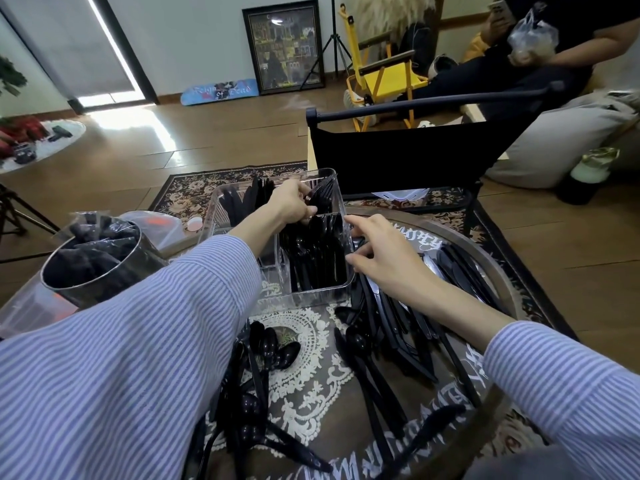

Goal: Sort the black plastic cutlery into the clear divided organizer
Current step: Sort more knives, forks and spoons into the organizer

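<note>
Bare lace-patterned tabletop [304,344] between spoon heap [266,355] and knife pile [408,327] — organizer [311,296] wall beyond.

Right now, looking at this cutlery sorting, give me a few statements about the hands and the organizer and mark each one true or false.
1. The left hand reaches into the clear organizer. True.
2. The organizer holds no cutlery. False: black pieces stand in several compartments.
3. The right hand is beside the organizer's right wall. True.
4. All loose cutlery is already sorted. False: spoons and other pieces lie on the round table.
</note>
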